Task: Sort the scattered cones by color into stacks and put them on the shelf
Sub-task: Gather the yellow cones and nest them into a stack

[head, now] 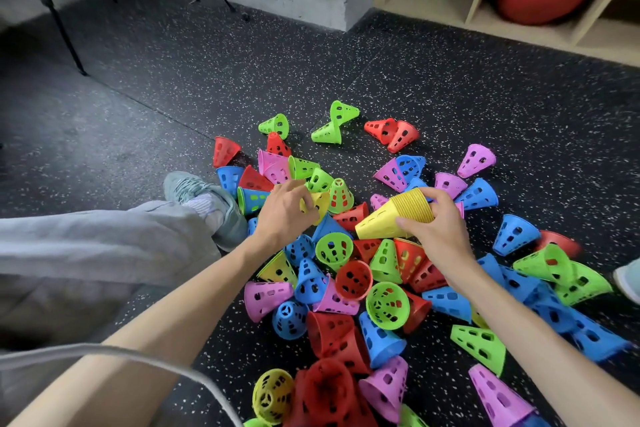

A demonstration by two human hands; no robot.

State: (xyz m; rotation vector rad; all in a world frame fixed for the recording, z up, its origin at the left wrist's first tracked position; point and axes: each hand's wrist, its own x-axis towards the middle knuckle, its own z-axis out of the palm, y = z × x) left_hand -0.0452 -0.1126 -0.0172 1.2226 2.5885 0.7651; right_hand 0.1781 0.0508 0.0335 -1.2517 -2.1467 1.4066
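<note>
While the right hand (437,225) grips the yellow stack (394,218) sideways above the pile, rims leftward, probably to receive more, pinching a loose yellow cone (320,203) with the left hand (284,210), shelf (485,10) beyond.

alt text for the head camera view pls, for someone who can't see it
A person's right hand holds a nested stack of yellow cones while the left hand grasps a single yellow cone, above a scattered pile of red, blue, green, pink and yellow perforated cones on a dark speckled floor. A wooden shelf stands behind.
</note>
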